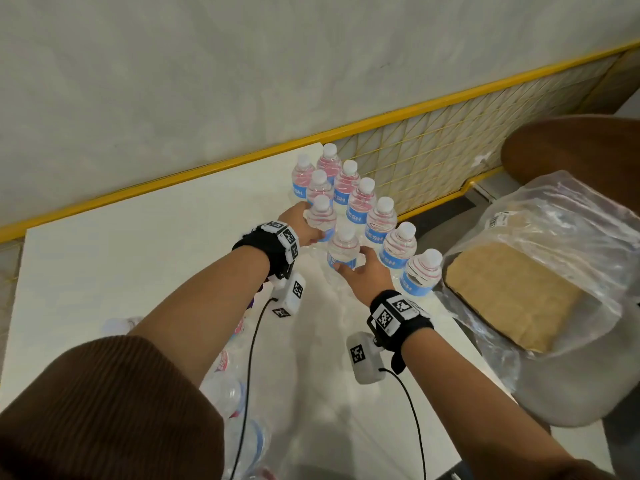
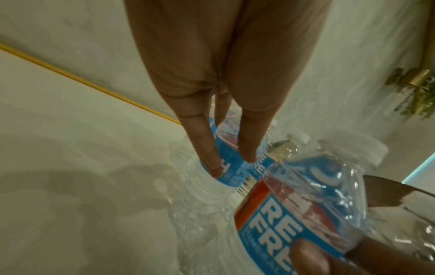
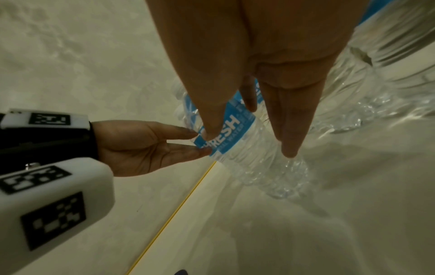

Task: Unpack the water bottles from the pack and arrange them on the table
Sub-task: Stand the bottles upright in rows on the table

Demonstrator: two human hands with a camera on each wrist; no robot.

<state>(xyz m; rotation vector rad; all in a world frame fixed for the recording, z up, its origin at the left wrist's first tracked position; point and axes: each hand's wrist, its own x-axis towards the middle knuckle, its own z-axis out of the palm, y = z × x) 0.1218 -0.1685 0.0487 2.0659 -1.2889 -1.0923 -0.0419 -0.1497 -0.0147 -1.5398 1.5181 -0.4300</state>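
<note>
Several clear water bottles with blue labels and white caps stand in two rows at the far right of the white table. My left hand holds the near-left bottle of the group; in the left wrist view its thumb and fingers straddle the blue label. My right hand grips the bottle just in front, with thumb and fingers on either side of its body. Both bottles stand upright on the table. The torn plastic pack lies under my left forearm with bottles in it.
A yellow-framed mesh fence runs behind the table along a pale wall. To the right, a chair holds a clear plastic bag with a brown cardboard slab. Wrist camera cables hang over the table's near part.
</note>
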